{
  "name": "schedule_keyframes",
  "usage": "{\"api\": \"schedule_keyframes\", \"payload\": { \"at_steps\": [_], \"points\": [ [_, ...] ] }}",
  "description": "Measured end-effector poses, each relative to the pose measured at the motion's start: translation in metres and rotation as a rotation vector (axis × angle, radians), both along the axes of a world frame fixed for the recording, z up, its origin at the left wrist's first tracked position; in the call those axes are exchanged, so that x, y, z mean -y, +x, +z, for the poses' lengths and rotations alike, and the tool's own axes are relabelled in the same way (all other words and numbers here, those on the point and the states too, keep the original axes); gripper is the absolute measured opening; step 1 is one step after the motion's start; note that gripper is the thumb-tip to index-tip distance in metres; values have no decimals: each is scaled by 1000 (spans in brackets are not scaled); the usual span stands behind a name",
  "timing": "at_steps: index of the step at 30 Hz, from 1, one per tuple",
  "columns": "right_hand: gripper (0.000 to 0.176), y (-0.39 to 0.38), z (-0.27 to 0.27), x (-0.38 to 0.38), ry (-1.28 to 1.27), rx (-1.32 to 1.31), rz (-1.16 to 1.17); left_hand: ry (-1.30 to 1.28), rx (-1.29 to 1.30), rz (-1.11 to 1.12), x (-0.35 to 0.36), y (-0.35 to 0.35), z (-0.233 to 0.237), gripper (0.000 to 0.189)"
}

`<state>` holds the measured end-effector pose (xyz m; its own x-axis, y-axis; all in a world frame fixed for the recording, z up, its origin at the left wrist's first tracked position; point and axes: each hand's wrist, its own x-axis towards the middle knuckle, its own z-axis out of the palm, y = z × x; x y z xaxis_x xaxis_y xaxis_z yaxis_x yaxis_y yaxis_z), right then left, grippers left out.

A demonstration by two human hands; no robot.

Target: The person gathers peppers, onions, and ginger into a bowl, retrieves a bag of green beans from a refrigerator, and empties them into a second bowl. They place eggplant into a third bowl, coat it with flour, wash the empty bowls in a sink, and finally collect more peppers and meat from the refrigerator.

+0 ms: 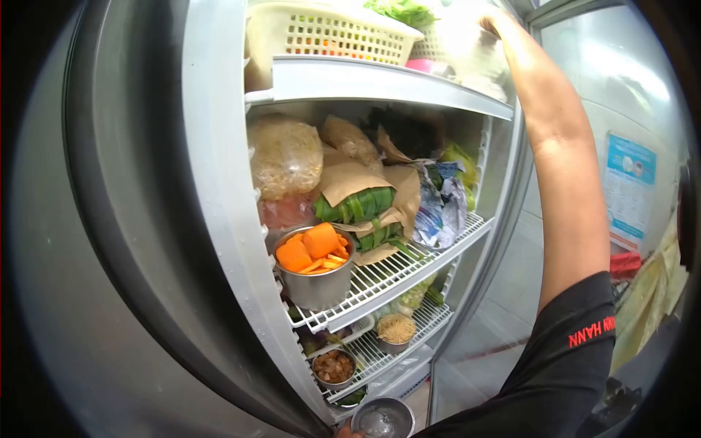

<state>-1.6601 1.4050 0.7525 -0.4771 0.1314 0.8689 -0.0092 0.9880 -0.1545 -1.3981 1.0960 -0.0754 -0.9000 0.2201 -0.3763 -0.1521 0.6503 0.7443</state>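
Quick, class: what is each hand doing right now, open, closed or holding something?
Left hand: holds a steel cup; hand mostly out of frame.
Right hand: up at the top shelf; grip cannot be told.

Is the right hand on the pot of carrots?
No, the right hand reaches the top shelf, while the pot of carrots sits a shelf lower.

Right hand (496,22) up at fridge top shelf (380,80), beside cream basket (328,33); steel pot (318,288) of carrot chunks on wire shelf (409,266) below.
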Motion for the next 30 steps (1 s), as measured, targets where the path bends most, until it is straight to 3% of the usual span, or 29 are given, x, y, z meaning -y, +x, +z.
{"api": "schedule_keyframes", "payload": {
  "at_steps": [6,30],
  "points": [
    [41,-15,9,18,6,35,30,90,94,127,-1,-7,37,37],
    [42,-18,0,16,7,25,92,207,183,304,9,9,64,43]
  ]
}}
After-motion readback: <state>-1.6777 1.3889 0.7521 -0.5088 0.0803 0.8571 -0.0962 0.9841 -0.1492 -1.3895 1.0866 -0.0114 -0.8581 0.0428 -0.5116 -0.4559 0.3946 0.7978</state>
